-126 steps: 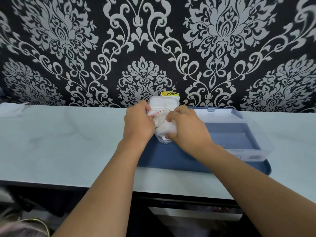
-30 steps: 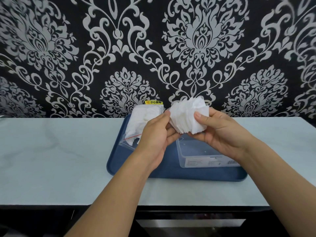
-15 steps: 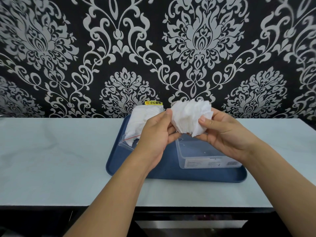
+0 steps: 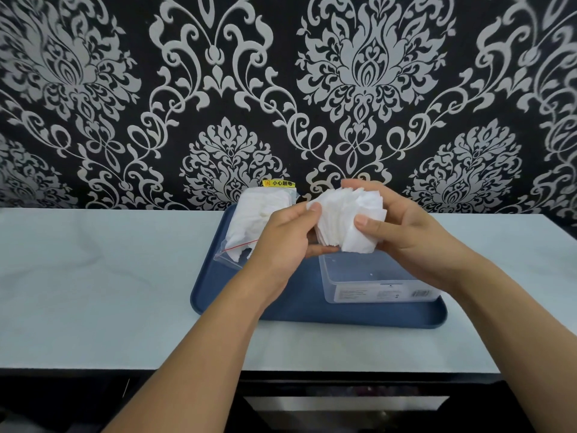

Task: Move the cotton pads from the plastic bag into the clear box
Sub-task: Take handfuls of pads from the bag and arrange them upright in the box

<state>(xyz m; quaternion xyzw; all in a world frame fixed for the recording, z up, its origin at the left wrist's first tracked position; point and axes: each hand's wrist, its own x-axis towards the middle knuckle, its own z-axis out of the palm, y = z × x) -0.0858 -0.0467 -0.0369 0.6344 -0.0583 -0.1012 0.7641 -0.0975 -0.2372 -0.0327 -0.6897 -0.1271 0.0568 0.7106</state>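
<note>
A thick stack of white square cotton pads [image 4: 346, 218] is held in the air between my two hands, above the back edge of the clear box [image 4: 368, 281]. My left hand [image 4: 285, 237] pinches the stack's left side with thumb and fingers. My right hand [image 4: 409, 232] wraps its right side, thumb on the front. The clear box stands open on the right half of a blue tray [image 4: 281, 307]. The plastic bag [image 4: 253, 223] with a red zip line lies on the tray's back left, with more white pads inside it.
The tray sits on a pale countertop [image 4: 93, 276] against a black-and-silver patterned wall. A small yellow warning sticker [image 4: 278, 183] is on the wall behind the bag. The counter's front edge runs below my forearms, with a dark appliance front beneath.
Earlier both hands were at the bag. In the last second the pad stack stays between my hands over the box, and my right hand has closed more tightly around it.
</note>
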